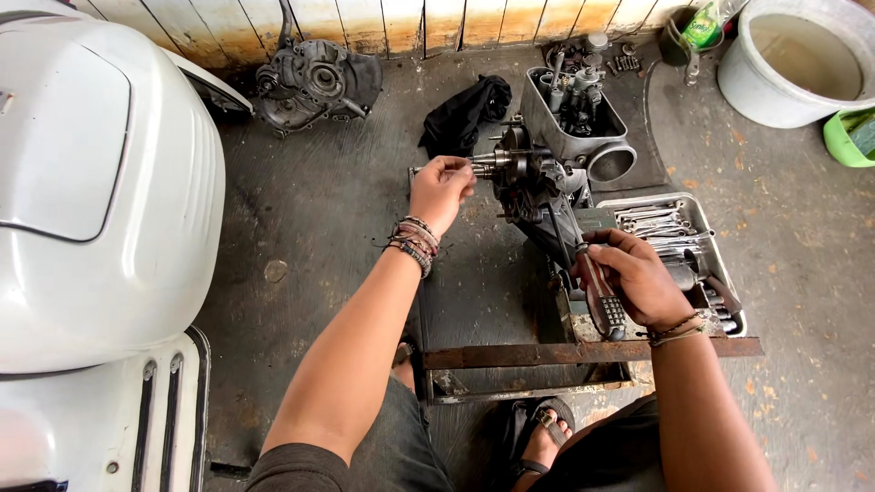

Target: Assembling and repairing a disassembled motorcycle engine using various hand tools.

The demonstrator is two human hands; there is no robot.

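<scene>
A greasy engine crankcase (538, 196) with its shaft pointing left sits on the concrete floor in front of me. My left hand (440, 189) pinches a small metal part at the end of that shaft. My right hand (631, 278) grips a tool with a dark red, ribbed handle (602, 301), its shank angled up toward the crankcase. Beaded bracelets circle both wrists.
A metal tray of wrenches (697, 228) lies right of the engine. Behind it stand a metal box of parts (583, 137), a black rag (467, 114), another engine casing (314, 82) and a white bucket (802, 59). A white scooter body (91, 200) fills the left. A rusty angle bar (583, 353) crosses near my knees.
</scene>
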